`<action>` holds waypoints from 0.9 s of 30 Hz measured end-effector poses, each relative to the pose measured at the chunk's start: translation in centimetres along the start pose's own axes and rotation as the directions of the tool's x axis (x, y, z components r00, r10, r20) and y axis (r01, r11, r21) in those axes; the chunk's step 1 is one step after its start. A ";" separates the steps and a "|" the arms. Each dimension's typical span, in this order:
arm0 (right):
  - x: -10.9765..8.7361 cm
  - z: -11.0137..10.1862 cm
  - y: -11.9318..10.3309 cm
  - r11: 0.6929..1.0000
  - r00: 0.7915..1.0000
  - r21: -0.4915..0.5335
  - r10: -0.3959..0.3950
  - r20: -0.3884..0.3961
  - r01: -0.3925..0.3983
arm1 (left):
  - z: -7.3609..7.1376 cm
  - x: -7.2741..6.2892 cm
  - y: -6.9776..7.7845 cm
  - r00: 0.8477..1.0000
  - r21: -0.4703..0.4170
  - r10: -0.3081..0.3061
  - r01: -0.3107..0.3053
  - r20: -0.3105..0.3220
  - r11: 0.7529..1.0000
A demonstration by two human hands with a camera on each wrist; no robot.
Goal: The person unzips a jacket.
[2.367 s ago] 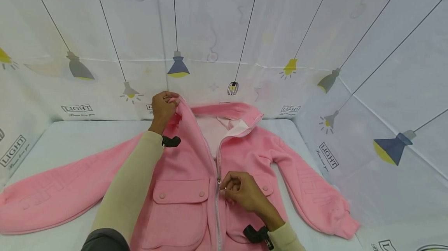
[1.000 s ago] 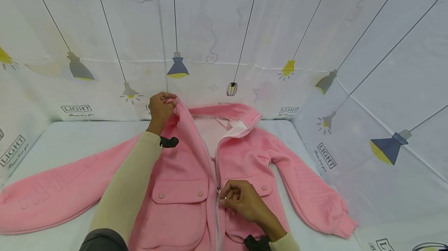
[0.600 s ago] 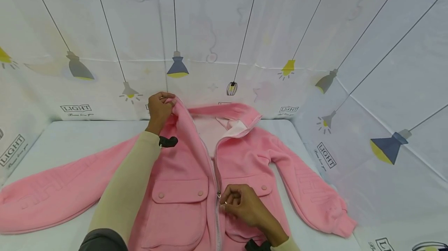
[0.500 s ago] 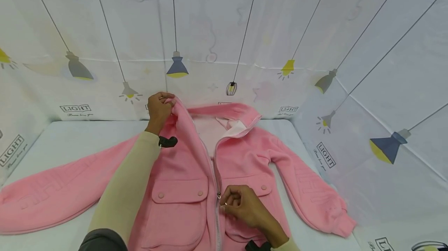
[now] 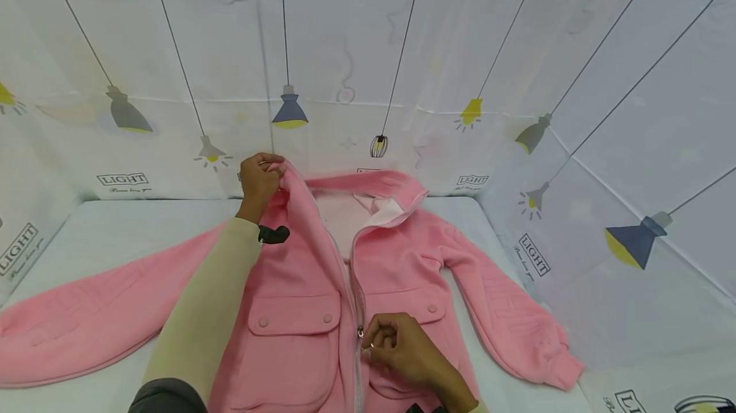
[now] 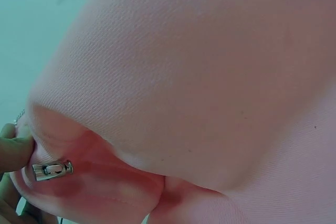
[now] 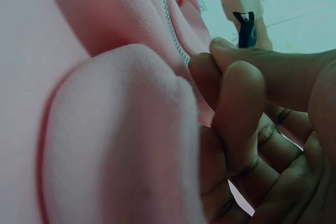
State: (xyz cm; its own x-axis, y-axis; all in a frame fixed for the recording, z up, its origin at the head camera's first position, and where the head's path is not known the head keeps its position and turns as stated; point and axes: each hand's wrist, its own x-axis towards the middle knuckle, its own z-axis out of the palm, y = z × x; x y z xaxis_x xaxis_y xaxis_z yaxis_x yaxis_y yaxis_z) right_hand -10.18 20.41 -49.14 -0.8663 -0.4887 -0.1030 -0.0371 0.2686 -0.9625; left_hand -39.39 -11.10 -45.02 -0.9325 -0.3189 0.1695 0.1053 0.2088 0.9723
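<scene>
A pink zip-up jacket [image 5: 296, 368] lies front up, its sleeves spread to both sides and its upper front parted. At the upper left, my left hand [image 5: 260, 184] grips the collar edge and holds it raised. The left wrist view shows that hand's fingers [image 6: 14, 155] on the fabric beside a small silver metal piece [image 6: 52, 170]. Lower down, my right hand [image 5: 405, 349] pinches the zipper pull just under the metal slider [image 5: 360, 332]; the pull itself is mostly hidden by the fingers. Zipper teeth [image 7: 170, 24] run up from the fingertips in the right wrist view.
The jacket lies on a white table [image 5: 144, 221]. Behind and to the right hangs a white sheet [image 5: 356, 36] printed with lamps. Two flap pockets [image 5: 294, 316] with snap buttons sit on the jacket's front, the right one partly covered by my hand.
My right hand and the zipper slider have moved down along the jacket's front, and the zip has opened further. My left hand keeps its hold on the collar, nearly still.
</scene>
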 end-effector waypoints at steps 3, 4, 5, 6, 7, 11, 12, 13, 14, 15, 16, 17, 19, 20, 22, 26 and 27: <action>-0.3 0.1 0.0 1.000 1.000 0.009 0.008 0.006 -0.008 | 0.0 0.2 -0.1 1.000 -0.002 0.001 -0.001 -0.007 1.000; -0.4 0.1 0.0 1.000 1.000 0.010 0.008 0.008 -0.008 | 0.0 0.2 -0.2 1.000 0.004 0.004 -0.004 -0.011 1.000; -0.5 0.2 0.0 1.000 1.000 0.009 0.007 0.009 -0.007 | 0.0 0.3 -0.3 1.000 0.009 0.007 -0.006 -0.012 1.000; -0.6 0.2 0.0 1.000 1.000 0.005 0.005 0.009 -0.005 | 0.1 0.4 -0.4 1.000 0.015 0.007 -0.007 -0.018 1.000; -0.7 0.2 0.1 1.000 1.000 0.007 0.004 0.010 -0.004 | 0.1 0.4 -0.4 1.000 0.022 0.007 -0.007 -0.018 1.000; -1.0 0.3 0.1 1.000 1.000 0.006 0.000 0.008 0.000 | 0.1 0.4 -0.4 1.000 0.043 0.004 -0.004 -0.018 0.999; -1.1 0.3 0.1 1.000 1.000 0.012 0.002 0.010 -0.002 | 0.1 0.3 -0.4 1.000 0.043 0.001 0.000 -0.018 0.999; -1.2 0.3 0.1 1.000 1.000 0.020 0.004 0.014 -0.004 | 0.1 0.3 -0.3 1.000 0.042 -0.003 0.004 -0.015 0.999; -1.3 0.4 0.2 1.000 1.000 0.022 0.008 0.017 -0.008 | 0.1 0.3 -0.3 1.000 0.038 -0.006 0.006 -0.014 0.999; -1.4 0.4 0.2 1.000 1.000 0.028 0.010 0.021 -0.011 | 0.0 0.3 -0.3 1.000 0.034 -0.008 0.008 -0.008 0.999; -1.4 0.5 0.2 0.999 1.000 0.033 0.012 0.025 -0.012 | 0.0 0.2 -0.3 1.000 0.028 -0.009 0.009 -0.005 1.000; -1.5 0.5 0.2 0.999 1.000 0.032 0.012 0.029 -0.013 | -0.1 0.2 -0.3 1.000 0.019 -0.009 0.009 -0.002 1.000; -1.6 0.5 0.2 1.000 0.999 0.026 0.011 0.033 -0.012 | -0.1 0.3 -0.3 1.000 0.001 -0.010 0.010 -0.002 1.000; -1.7 0.5 0.2 1.000 0.999 0.024 0.010 0.033 -0.011 | -0.1 0.3 -0.3 1.000 -0.003 -0.008 0.008 -0.003 1.000; -1.8 0.5 0.1 1.000 0.999 0.016 0.003 0.034 -0.003 | -0.1 0.3 -0.4 1.000 -0.002 -0.005 0.005 -0.006 1.000; -2.2 0.5 0.0 1.000 1.000 -0.002 0.011 0.027 -0.011 | 0.0 0.4 -0.5 1.000 0.033 0.007 -0.006 -0.005 0.999; -2.3 0.5 -0.1 1.000 1.000 -0.009 0.017 0.025 -0.017 | 0.0 0.5 -0.5 1.000 0.040 0.011 -0.011 -0.004 0.999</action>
State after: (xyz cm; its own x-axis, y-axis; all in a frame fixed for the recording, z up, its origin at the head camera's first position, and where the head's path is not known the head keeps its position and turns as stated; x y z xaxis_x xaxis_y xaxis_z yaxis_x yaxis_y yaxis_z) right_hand -7.90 21.09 -48.94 -0.8540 -0.5048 -0.1257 -0.0271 0.2845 -0.9583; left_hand -39.87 -11.40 -45.42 -0.9300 -0.3200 0.1810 0.1017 0.2491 0.9631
